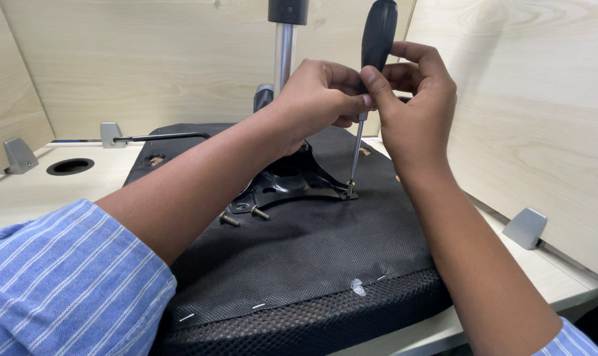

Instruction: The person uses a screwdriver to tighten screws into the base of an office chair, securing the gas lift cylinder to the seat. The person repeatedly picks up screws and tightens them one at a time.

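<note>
Left hand [315,99] and right hand [414,99] raised together; fingers [371,82] pinched.

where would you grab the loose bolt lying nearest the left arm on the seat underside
Take the loose bolt by its shank, pinching from above across its length. It lies flat on the black fabric with its sides free, just in front of the black metal plate. A second bolt lies close to its right, so come in narrow.

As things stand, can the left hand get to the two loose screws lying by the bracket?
Probably yes. The left hand is up on the screwdriver, but the two loose screws lie bare on the black seat underside just below the left forearm, with nothing covering them. It would have to let go first.
</note>
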